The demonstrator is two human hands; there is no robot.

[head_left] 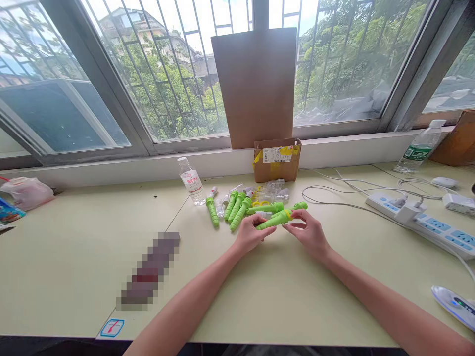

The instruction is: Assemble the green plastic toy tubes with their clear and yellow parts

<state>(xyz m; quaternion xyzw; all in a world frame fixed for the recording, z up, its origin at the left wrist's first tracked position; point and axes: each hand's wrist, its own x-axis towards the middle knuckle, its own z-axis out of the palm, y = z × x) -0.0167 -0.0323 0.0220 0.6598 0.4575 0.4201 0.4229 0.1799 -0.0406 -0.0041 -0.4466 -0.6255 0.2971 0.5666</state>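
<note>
Between my hands is a green tapered plastic tube, lying slantwise with a yellow ring at its right end. My left hand is closed round the narrower left end. At the ringed end, the fingers of my right hand pinch the tube. Just beyond lie more green tubes; one is right behind the held one. Several others are bunched to the left, some with clear parts at their tops. Yellow rings and clear plastic pieces are heaped behind.
A small cardboard box stands at the sill before an upright brown board. One water bottle is left of the pile, another far right. A power strip with cables lies right; a pixelated dark object lies left.
</note>
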